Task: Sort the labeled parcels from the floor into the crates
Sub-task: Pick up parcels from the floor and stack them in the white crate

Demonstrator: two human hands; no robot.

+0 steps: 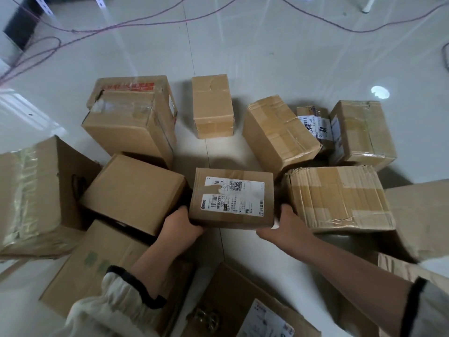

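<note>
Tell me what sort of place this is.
Probably a parcel sorting or storage room: taped cardboard boxes crowd a pale tiled floor, the left hand and right hand hold a parcel with a shipping label, and cables trail across it.

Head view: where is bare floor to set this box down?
Open pale tiled floor lies beyond the small plain cardboard box. A narrow bare strip runs between it and the held brown cardboard box with white label. Left, right and near sides are crowded with cartons.
</note>
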